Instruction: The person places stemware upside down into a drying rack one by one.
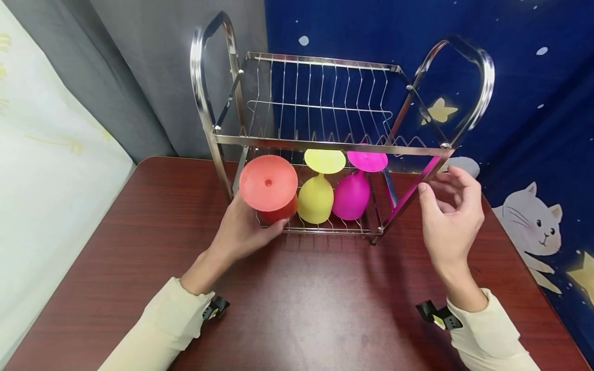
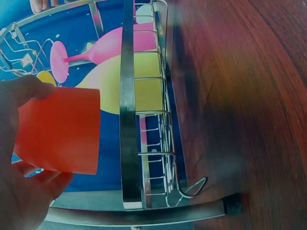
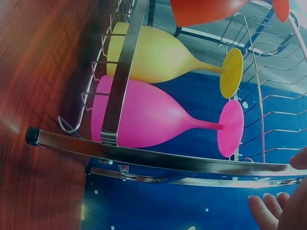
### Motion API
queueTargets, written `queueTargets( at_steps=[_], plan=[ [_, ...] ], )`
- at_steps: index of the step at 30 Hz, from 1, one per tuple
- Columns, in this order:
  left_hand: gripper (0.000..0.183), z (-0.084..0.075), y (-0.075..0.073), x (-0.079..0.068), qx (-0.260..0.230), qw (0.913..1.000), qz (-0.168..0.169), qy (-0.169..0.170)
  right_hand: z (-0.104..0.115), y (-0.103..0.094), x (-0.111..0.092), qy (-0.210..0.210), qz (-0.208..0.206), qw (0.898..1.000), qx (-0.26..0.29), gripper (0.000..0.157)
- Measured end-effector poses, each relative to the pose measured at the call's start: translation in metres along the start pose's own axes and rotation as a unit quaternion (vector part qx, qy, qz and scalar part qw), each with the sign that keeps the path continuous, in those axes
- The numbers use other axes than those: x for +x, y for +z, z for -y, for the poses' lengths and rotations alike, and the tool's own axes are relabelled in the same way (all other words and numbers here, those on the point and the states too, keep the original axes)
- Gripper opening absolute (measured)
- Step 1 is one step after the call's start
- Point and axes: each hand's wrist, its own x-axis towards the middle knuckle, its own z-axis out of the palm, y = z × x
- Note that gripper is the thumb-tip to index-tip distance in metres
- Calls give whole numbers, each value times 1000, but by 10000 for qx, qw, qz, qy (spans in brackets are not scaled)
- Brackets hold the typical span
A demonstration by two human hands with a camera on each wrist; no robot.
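My left hand (image 1: 241, 229) grips an upside-down red-orange wine glass (image 1: 268, 181) around its bowl, at the left front of the lower tier of a metal dish rack (image 1: 325, 144). In the left wrist view, the bowl's rim is above the lower wires. Right of it, a yellow wine glass (image 1: 316, 200) and a magenta one (image 1: 351, 197) stand upside down behind the lower front bar. My right hand (image 1: 452, 216) is by the rack's right front post, its thumb tip close to the metal and its fingers loosely bent, holding nothing.
The rack stands toward the back of a dark red wooden table (image 1: 320, 304). Its upper tier has wire slots and curved side handles. Behind hang a grey curtain (image 1: 139, 67) and a blue curtain (image 1: 524, 129) with stars and a cat; white cloth (image 1: 51, 139) is at left.
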Motion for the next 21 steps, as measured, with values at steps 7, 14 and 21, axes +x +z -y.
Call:
queueTargets(
  at_steps=[7,14,21],
  plan=[
    [94,1,4,1,174,9996,-110,-181,-5,4,0,188,162,9997,77,32],
    [94,2,7,4,382,9982,-308,-346,-8,9,1,308,67,9995,89,31],
    [92,2,12,5,578,9954,-285,-711,-6,10,2,239,72,9997,-2,30]
  ],
)
